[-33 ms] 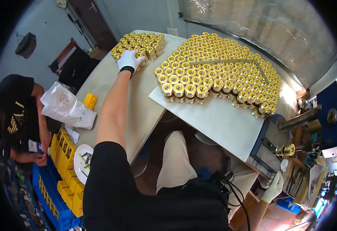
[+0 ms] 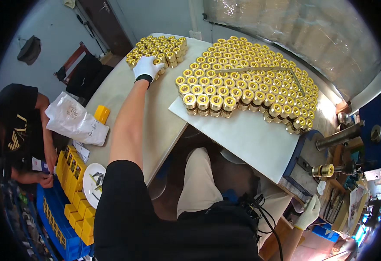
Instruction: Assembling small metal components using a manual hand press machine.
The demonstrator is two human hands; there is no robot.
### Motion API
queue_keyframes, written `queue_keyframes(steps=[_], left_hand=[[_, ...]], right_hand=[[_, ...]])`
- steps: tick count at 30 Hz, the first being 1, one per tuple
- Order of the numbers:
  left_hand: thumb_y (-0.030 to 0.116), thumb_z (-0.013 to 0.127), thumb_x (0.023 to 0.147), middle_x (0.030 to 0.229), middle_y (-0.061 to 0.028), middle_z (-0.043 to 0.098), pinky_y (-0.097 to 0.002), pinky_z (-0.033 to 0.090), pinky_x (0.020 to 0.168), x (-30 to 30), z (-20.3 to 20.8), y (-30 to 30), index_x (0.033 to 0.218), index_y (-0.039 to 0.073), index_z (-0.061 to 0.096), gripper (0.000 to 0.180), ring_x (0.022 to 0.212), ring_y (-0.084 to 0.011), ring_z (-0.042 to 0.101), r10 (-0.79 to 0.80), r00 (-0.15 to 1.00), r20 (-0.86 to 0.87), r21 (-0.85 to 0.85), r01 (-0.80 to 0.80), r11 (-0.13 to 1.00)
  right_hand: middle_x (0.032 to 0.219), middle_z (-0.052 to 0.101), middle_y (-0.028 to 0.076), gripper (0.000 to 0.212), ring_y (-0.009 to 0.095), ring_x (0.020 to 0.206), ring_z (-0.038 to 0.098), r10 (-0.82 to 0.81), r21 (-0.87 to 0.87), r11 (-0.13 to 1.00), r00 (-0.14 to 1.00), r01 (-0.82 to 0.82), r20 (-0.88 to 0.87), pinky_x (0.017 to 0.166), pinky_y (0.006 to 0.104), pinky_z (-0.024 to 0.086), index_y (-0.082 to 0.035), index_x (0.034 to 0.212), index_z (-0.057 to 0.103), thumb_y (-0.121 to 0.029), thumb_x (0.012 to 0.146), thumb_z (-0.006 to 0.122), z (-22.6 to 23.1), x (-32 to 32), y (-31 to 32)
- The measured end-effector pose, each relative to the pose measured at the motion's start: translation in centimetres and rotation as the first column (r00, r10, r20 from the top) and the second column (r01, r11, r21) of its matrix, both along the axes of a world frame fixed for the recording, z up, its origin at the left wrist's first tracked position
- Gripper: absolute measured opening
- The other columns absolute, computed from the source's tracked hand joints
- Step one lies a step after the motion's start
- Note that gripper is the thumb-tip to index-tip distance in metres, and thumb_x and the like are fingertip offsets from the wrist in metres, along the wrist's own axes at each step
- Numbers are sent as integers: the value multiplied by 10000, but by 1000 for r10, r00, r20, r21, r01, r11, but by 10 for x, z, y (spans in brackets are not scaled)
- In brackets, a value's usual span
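My left hand [image 2: 147,68], in a white glove with a dark cuff, reaches to the far left group of brass fittings [image 2: 153,43]. Its fingers are closed round a brass fitting [image 2: 157,62] at the near edge of that group; the palm hides part of it. My right hand [image 2: 309,213], also gloved in white, is low at the right beside a bench machine [image 2: 292,172]. Its fingers are drawn together, and whatever may be in them is hidden. Above that hand, another brass fitting [image 2: 323,170] sits sideways at the machine's spindle.
A large block of stacked brass fittings [image 2: 242,78], with a metal strip [image 2: 255,68] across it, covers the right table's far part. At left are a white bag [image 2: 75,117], a white plate [image 2: 90,185], yellow boxes [image 2: 75,174], a blue crate [image 2: 53,217] and another person [image 2: 21,126].
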State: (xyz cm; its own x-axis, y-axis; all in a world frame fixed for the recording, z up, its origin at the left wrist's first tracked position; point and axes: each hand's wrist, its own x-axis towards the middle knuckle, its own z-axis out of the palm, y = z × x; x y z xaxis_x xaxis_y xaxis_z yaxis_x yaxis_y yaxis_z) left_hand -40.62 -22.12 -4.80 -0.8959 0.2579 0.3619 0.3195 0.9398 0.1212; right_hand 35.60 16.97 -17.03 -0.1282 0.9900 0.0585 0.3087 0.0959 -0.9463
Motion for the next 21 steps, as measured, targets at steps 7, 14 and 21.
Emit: queue_keyframes(steps=[7,14,21], left_hand=[[571,828,839,1240,-200,742,-466,583,967,13,-29,-33,1186,72,794,609,1162,-355,714,62,988,-143,266,-22,964],[546,740,944,1099,-163,770,-474,581,903,14,-55,-43,1004,81,804,474,1031,-364,740,221,975,29,106,-223,969],[441,692,998,1222,-153,741,-487,566,972,-8,-80,-45,1121,107,787,368,1150,-347,701,164,986,4,82,-164,983]], right_hand=[[847,599,-30,309,43,676,480,-65,-12,998,997,65,33,579,214,390,10,1213,738,-265,1109,644,13,-11,-5],[829,606,-28,292,39,663,478,-21,-18,1000,1000,21,6,572,213,386,-1,1184,746,-268,1104,661,4,-11,3],[818,609,-32,303,38,656,479,-57,48,997,997,54,59,569,214,384,3,1185,748,-278,1095,678,5,-5,4]])
